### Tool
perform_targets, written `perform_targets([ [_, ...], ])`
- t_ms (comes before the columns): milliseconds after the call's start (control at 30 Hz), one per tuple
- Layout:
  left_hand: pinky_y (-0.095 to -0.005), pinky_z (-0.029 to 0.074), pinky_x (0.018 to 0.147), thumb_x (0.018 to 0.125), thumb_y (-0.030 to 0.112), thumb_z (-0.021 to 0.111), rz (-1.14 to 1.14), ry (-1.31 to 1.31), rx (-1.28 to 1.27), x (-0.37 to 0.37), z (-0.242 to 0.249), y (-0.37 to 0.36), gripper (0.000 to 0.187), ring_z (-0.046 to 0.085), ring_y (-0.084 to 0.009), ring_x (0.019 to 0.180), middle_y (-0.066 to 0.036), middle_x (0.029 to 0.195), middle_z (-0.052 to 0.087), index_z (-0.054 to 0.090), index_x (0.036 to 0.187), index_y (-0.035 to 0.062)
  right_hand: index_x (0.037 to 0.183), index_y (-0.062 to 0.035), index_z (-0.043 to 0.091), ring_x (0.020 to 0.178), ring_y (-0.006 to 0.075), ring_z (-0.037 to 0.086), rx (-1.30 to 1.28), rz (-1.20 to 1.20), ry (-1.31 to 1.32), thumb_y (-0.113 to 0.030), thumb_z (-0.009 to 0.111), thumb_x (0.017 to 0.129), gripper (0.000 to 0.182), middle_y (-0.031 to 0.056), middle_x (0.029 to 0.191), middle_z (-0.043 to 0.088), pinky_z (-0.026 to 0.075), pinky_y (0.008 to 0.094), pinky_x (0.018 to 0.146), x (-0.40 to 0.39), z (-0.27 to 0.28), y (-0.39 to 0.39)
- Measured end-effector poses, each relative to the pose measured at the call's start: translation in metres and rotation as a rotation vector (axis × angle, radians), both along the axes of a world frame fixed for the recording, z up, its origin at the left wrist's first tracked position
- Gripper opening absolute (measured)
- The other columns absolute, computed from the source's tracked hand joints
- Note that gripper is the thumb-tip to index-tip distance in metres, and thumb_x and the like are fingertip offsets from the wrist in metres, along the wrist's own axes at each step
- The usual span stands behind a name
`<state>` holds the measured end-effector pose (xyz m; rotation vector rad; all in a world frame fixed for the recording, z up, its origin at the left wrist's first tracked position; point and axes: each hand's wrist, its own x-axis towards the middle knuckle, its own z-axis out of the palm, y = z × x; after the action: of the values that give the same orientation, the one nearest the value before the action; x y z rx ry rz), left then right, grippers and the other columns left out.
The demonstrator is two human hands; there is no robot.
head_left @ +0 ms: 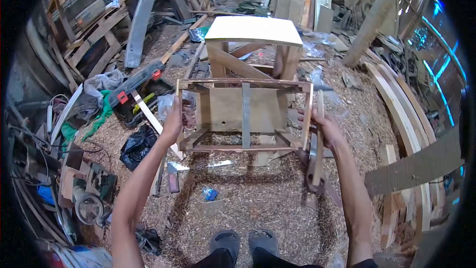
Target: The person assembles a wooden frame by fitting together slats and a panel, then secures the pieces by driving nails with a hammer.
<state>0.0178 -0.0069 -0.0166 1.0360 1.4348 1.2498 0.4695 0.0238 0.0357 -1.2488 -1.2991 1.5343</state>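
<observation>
A rectangular wooden frame is held up in front of me between my two hands. One grey slat crosses its middle, and a tan panel shows behind the slat. My left hand wraps round the frame's left end, some fingers hidden behind the wood. At the right end, my right hand closes on the frame's side; a narrow wooden strip overlaps that hand. Just beyond the frame stands a wooden stool-like piece with a bright white top.
Wood shavings cover the floor. Left are a long toolbox, a black plastic bag and a machine with a handwheel. A try square lies below the frame. Planks lean at right near a post.
</observation>
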Motion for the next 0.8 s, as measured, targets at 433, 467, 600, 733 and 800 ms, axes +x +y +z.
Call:
perform_targets([
  [433,-0.0226,0.03,0.044,0.1,0.046,0.03,-0.02,-0.174,-0.106,-0.011,0.064,0.055,0.046,0.032,-0.0067,0.05,0.003,0.073,0.041,0.05,0.105,0.0056,0.098,0.0042,0.058,0.063,0.0172,0.063,0.157,-0.228,-0.055,-0.022,0.054,0.094,0.027,0.0117,0.081,0.066,0.054,0.0314,0.053,-0.035,0.031,0.065],
  [467,-0.0229,0.031,0.044,0.1,0.046,0.03,-0.01,-0.165,-0.133,-0.013,0.064,0.058,0.045,0.033,-0.0068,0.051,0.003,0.073,0.041,0.05,0.105,0.0056,0.098,0.0043,0.058,0.063,0.0172,0.063,0.145,-0.232,-0.089,-0.022,0.055,0.094,0.027,0.0118,0.081,0.066,0.054,0.0311,0.053,-0.035,0.031,0.068],
  [600,-0.0229,0.034,0.044,0.099,0.045,0.03,-0.01,-0.127,-0.2,-0.013,0.051,0.07,0.046,0.034,-0.0074,0.05,0.002,0.071,0.043,0.051,0.1,0.004,0.099,0.0055,0.057,0.06,0.0187,0.063,0.128,-0.221,-0.185,-0.022,0.055,0.094,0.028,0.0125,0.079,0.065,0.054,0.0311,0.051,-0.033,0.015,0.079],
  [733,-0.0239,0.033,0.046,0.1,0.045,0.029,-0.026,-0.121,-0.233,-0.01,0.029,0.077,0.047,0.033,-0.0074,0.052,0.002,0.073,0.042,0.05,0.102,0.0038,0.11,0.0047,0.05,0.065,0.0188,0.064,0.029,-0.245,-0.102,-0.019,0.054,0.094,0.029,0.0153,0.082,0.066,0.054,0.0294,0.054,-0.038,0.0,0.082],
  [800,-0.0235,0.034,0.046,0.1,0.046,0.027,-0.048,-0.158,-0.223,-0.015,0.028,0.087,0.049,0.033,-0.0076,0.052,0.002,0.074,0.042,0.05,0.105,0.0033,0.112,0.0043,0.048,0.064,0.0188,0.064,0.033,-0.236,-0.118,-0.017,0.053,0.095,0.028,0.0149,0.083,0.066,0.054,0.029,0.053,-0.033,-0.001,0.091],
])
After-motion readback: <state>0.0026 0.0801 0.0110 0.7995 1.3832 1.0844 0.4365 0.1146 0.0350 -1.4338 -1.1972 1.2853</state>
